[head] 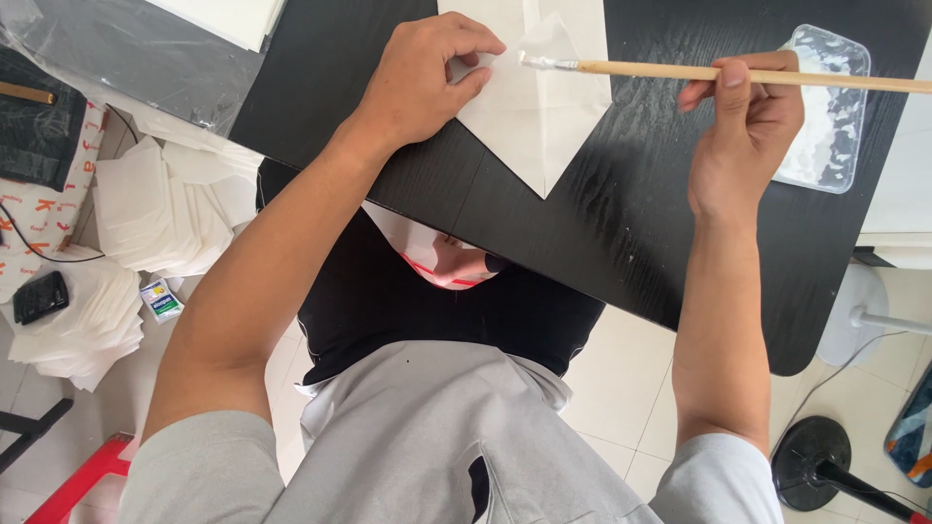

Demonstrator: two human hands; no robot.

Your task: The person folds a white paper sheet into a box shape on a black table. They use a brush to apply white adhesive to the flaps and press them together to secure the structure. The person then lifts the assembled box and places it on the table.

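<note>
Left hand: the left hand [427, 78] lay knuckles up on the white paper [539, 116], fingers curled together and pressing its folded upper part flat against the table.
Right hand: the right hand [743, 131] was clamped on the wooden handle of a brush [718, 73], thumb on top and fingers wrapped beneath.
Brush: it lay nearly level across the view, its pale bristles touching the paper just beside the left fingertips.
Paper: folded to a point that aimed toward the person, it rested on the black table [621, 213], between the two hands.
Tray: a clear plastic tray [830, 116] holding something white sat on the table just behind the right hand, partly hidden by the fingers and the brush handle.
In the way: only the right hand itself stood between the tray and the paper.
Around: stacks of white paper sheets [160, 209] lay on the floor to the left, near a small black device [39, 296]; a round black stand base [811, 461] stood on the tiles to the right.
</note>
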